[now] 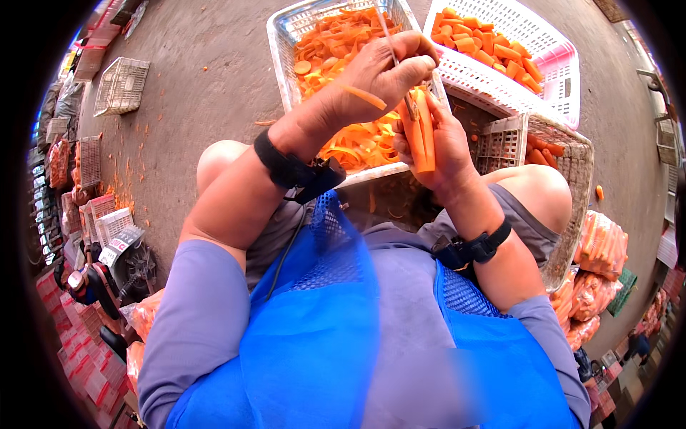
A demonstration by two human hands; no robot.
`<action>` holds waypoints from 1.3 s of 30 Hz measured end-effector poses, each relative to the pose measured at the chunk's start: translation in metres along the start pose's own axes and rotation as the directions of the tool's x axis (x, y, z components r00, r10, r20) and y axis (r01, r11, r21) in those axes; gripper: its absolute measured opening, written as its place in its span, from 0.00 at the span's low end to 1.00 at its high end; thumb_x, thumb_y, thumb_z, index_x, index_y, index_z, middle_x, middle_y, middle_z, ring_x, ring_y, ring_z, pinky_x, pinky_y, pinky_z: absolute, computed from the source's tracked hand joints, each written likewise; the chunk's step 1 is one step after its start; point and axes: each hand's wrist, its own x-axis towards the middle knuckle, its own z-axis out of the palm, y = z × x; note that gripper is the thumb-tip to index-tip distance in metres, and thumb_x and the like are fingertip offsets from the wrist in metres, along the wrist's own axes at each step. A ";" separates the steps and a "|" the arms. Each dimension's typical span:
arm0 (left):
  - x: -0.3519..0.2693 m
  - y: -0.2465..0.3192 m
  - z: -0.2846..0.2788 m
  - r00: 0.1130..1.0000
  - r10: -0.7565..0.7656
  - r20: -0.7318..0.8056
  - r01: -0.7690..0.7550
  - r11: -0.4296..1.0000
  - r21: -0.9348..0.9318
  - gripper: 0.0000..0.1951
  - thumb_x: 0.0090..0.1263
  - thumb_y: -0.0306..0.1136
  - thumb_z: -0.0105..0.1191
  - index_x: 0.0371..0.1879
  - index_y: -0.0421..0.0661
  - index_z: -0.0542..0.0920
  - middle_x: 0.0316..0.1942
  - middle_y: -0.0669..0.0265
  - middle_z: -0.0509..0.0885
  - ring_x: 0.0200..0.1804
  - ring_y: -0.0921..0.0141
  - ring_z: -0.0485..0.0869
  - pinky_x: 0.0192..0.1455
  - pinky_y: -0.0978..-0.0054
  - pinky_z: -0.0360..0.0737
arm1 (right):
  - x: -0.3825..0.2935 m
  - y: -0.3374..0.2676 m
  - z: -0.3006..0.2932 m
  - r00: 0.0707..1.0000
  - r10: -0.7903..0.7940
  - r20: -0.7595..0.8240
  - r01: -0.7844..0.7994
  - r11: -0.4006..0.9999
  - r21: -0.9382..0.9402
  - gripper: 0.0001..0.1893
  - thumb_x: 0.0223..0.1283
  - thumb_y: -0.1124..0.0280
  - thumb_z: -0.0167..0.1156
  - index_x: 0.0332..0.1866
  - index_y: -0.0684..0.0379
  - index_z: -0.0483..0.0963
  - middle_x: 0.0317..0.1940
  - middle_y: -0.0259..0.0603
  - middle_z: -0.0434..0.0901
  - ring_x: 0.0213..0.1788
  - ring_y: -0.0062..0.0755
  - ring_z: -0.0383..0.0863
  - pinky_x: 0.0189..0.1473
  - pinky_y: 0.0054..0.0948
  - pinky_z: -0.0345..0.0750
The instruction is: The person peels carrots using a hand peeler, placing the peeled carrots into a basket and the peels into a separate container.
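Note:
In my right hand [447,139] is an orange carrot [419,140], its thick end pointing towards me. My left hand [386,72] grips a slim metal peeling tool [390,37], whose lower part meets the top of the carrot; fingers hide its middle. A strip of carrot peel [364,97] rests against the back of the left hand. Both hands are above a plastic crate [278,48] heaped with carrot peelings [359,142].
Right of the peelings, a white and pink crate [568,64] holds peeled carrot pieces [482,43]. A stained crate [584,161] beside my right knee contains carrots [542,155]. Bagged carrots [600,244] lie farther right. Leftwards are a basket [122,86] and a parked two-wheeler [99,284].

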 end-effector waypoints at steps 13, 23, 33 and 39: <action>-0.007 -0.006 -0.024 0.952 -0.305 0.031 0.304 0.952 0.037 0.15 0.78 0.43 0.56 0.47 0.43 0.85 0.35 0.67 0.88 0.32 0.79 0.87 0.30 0.83 0.81 | -0.002 -0.014 -0.010 0.998 -0.052 0.039 0.051 0.999 0.019 0.19 0.76 0.54 0.46 0.56 0.60 0.70 0.33 0.42 0.79 0.26 0.32 0.80 0.27 0.29 0.80; -0.033 -0.025 -0.010 0.750 -0.575 0.327 0.653 0.720 -0.233 0.22 0.82 0.46 0.45 0.48 0.38 0.83 0.38 0.60 0.88 0.40 0.70 0.87 0.44 0.73 0.83 | -0.003 -0.048 -0.007 0.941 -0.331 0.066 0.330 0.943 0.028 0.17 0.61 0.69 0.62 0.53 0.64 0.73 0.46 0.43 0.82 0.51 0.37 0.83 0.58 0.38 0.80; -0.032 -0.027 -0.031 0.888 -0.459 -0.016 0.432 0.847 -0.311 0.20 0.81 0.49 0.48 0.45 0.42 0.83 0.26 0.68 0.82 0.26 0.78 0.81 0.31 0.83 0.78 | -0.019 -0.047 0.012 0.955 -0.238 0.175 0.292 0.851 -0.436 0.26 0.56 0.71 0.69 0.57 0.66 0.67 0.45 0.48 0.82 0.41 0.34 0.87 0.47 0.28 0.86; -0.020 -0.003 -0.054 0.905 -0.384 0.185 0.403 0.912 -0.078 0.22 0.82 0.50 0.46 0.43 0.44 0.84 0.25 0.72 0.81 0.26 0.81 0.79 0.30 0.84 0.76 | -0.023 -0.034 0.013 0.973 0.130 0.193 -0.057 0.936 -0.347 0.21 0.66 0.59 0.61 0.52 0.67 0.74 0.35 0.47 0.84 0.28 0.32 0.85 0.30 0.27 0.82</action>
